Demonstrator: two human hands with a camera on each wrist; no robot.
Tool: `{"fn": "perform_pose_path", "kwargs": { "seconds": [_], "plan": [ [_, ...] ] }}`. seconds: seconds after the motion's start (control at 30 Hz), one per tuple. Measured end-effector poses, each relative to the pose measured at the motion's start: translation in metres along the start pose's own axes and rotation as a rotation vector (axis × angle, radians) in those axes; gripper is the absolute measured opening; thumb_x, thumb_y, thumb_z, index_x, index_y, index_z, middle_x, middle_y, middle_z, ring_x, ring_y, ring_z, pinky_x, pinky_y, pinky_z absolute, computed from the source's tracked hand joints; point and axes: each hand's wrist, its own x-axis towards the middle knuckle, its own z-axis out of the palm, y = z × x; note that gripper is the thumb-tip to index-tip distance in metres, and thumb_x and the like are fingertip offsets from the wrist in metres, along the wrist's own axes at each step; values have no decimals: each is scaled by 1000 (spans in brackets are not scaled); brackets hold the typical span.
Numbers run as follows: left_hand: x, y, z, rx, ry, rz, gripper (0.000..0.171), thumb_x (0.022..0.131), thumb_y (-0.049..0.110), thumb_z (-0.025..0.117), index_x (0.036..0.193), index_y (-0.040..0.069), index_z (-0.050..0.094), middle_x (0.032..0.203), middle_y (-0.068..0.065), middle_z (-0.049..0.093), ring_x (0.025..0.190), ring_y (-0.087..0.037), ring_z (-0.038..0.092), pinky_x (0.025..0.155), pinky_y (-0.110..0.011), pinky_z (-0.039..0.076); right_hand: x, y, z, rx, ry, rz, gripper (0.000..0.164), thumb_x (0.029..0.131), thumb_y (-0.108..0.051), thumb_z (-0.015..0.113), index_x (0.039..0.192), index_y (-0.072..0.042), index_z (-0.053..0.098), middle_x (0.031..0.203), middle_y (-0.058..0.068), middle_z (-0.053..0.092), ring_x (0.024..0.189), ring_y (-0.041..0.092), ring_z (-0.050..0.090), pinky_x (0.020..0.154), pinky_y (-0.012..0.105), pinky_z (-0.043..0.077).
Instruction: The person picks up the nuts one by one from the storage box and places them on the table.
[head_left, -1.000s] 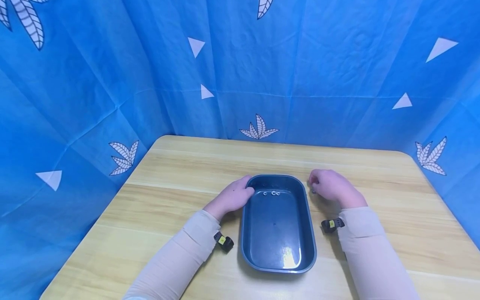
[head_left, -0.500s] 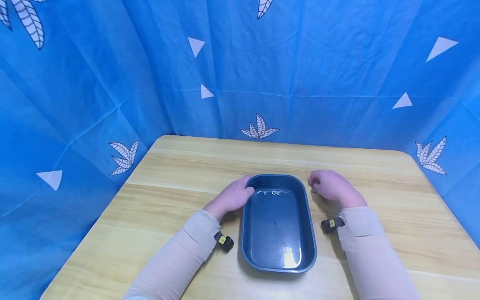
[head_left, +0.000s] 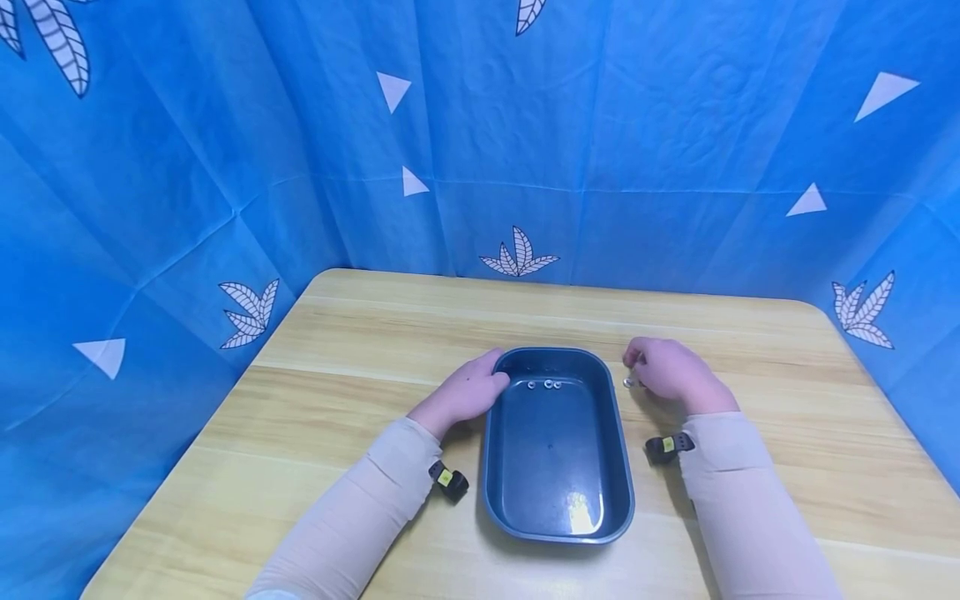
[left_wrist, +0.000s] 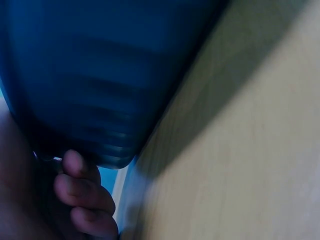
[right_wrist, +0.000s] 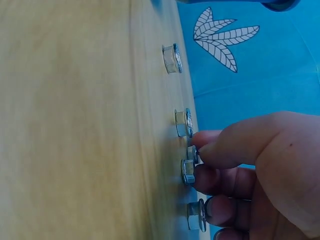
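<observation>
My left hand [head_left: 465, 390] grips the left rim of a dark blue tray [head_left: 555, 467], its thumb over the inside wall. In the left wrist view the tray's ribbed outer side [left_wrist: 115, 95] rises beside several fingers [left_wrist: 82, 192]. At the tray's far end lie small silver nuts [head_left: 548, 384]. Right of the tray, my right hand [head_left: 667, 371] bends its fingers down by a loose nut [head_left: 628, 382]. In the right wrist view, thumb and fingertips are at a smaller nut [right_wrist: 192, 153] and a hex nut [right_wrist: 188, 171]; whether they pinch one cannot be told.
Several flanged nuts stand in a line on the wooden table [head_left: 360, 358], including one nut [right_wrist: 172, 59] apart from the fingers and another nut [right_wrist: 196, 215] near the lower fingers. A blue patterned curtain [head_left: 480, 125] hangs behind the table's far edge.
My right hand has shifted slightly right, so the loose nut beside its fingers shows more fully. My left hand and the tray have stayed in place.
</observation>
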Motion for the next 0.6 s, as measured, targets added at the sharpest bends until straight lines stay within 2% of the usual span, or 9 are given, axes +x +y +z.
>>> {"fn": "perform_pose_path", "kwargs": {
  "seconds": [0.1, 0.17, 0.33, 0.43, 0.6],
  "plan": [
    [0, 0, 0, 4, 1, -2, 36, 102, 28, 41, 131, 15, 56, 123, -1, 62, 112, -22, 57, 103, -50, 45, -1, -1, -1, -5, 5, -5, 24, 94, -8, 48, 110, -9, 66, 96, 5, 67, 94, 29, 61, 90, 57, 48],
    [1, 0, 0, 3, 0, -4, 37, 102, 28, 40, 134, 15, 55, 126, -1, 62, 116, -22, 57, 104, -50, 44, -1, -4, -2, 1, 20, -42, 22, 96, -9, 49, 108, -10, 67, 91, 2, 67, 91, 27, 61, 89, 55, 48],
    [1, 1, 0, 2, 2, -9, 39, 102, 28, 40, 136, 16, 55, 129, -1, 61, 119, -22, 56, 105, -50, 44, 0, -17, -6, 31, 32, -218, 16, 95, -10, 52, 95, -13, 67, 77, -3, 60, 79, 20, 57, 78, 44, 48],
    [1, 1, 0, 2, 3, -10, 37, 102, 28, 41, 133, 17, 55, 127, 0, 62, 117, -22, 57, 104, -50, 44, -1, -24, -9, 45, 3, -265, 14, 92, -9, 53, 92, -15, 66, 79, -4, 59, 75, 18, 54, 71, 39, 46],
    [1, 0, 0, 2, 0, -11, 36, 102, 28, 40, 133, 17, 56, 127, -1, 62, 118, -22, 56, 104, -50, 44, -7, -29, -13, 51, -81, -274, 15, 90, -7, 53, 84, -16, 64, 77, -3, 57, 68, 17, 50, 63, 35, 43]
  ]
}}
